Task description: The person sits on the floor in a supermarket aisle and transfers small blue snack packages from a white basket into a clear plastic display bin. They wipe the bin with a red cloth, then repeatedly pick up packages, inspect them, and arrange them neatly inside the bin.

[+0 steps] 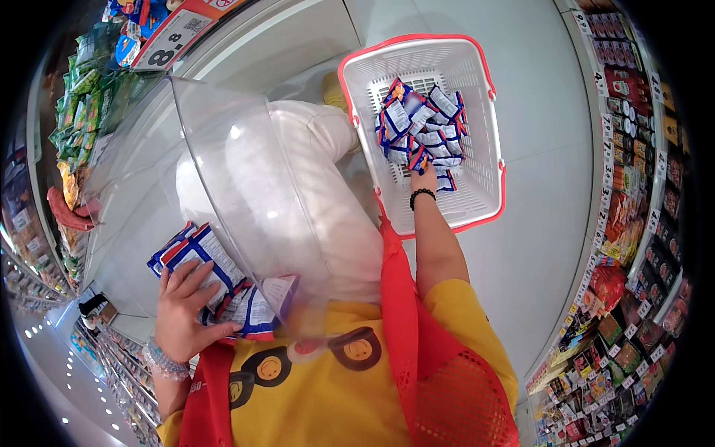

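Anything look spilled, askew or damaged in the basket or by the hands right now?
Nothing spilled or damaged. The packets lie in a loose jumbled heap in the white basket where the right hand reaches. The left hand presses a stack of packets beside a clear plastic tub tipped on its side.

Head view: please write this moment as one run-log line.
left hand: pressing packets in clear bin | right hand: reaching into packets in basket, grip hidden | shelves: right side
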Available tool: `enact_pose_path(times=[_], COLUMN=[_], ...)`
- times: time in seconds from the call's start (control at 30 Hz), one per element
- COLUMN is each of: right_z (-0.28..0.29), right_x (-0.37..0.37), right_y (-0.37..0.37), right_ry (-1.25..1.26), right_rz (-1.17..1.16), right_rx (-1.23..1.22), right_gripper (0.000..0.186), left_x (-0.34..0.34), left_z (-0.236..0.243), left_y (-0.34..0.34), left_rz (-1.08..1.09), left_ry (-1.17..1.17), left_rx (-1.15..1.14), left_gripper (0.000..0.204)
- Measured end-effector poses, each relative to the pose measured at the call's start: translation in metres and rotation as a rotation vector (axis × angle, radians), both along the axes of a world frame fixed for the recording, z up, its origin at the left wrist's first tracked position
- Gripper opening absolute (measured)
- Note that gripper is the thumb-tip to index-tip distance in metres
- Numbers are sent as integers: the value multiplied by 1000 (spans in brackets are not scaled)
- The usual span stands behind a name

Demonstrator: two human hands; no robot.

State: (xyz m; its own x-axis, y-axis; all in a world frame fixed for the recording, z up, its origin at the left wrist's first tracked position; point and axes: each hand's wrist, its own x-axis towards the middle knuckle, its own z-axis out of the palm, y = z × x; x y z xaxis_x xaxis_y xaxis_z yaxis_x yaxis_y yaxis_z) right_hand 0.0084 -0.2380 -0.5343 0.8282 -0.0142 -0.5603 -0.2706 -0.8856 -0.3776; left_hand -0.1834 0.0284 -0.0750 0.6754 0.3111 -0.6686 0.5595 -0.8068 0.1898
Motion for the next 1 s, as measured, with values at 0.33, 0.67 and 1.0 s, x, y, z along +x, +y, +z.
enact_pose_path(times=[0.33, 0.67, 1.0], right_z=[88, 4, -10], right_x=[11, -2, 1], right_y=[-24, -24, -39], right_ry=[81, 170, 85], right_rz=[-513, 224, 183], right_rx=[869, 206, -136], right_gripper=[14, 35, 34], left_x=[-19, -34, -32], left_z=[-12, -14, -13], left_y=[-1, -3, 1], left_rz=[-47, -42, -7], left_ry=[-141, -202, -188], left_rx=[36, 53, 18], left_gripper=[55, 55, 53])
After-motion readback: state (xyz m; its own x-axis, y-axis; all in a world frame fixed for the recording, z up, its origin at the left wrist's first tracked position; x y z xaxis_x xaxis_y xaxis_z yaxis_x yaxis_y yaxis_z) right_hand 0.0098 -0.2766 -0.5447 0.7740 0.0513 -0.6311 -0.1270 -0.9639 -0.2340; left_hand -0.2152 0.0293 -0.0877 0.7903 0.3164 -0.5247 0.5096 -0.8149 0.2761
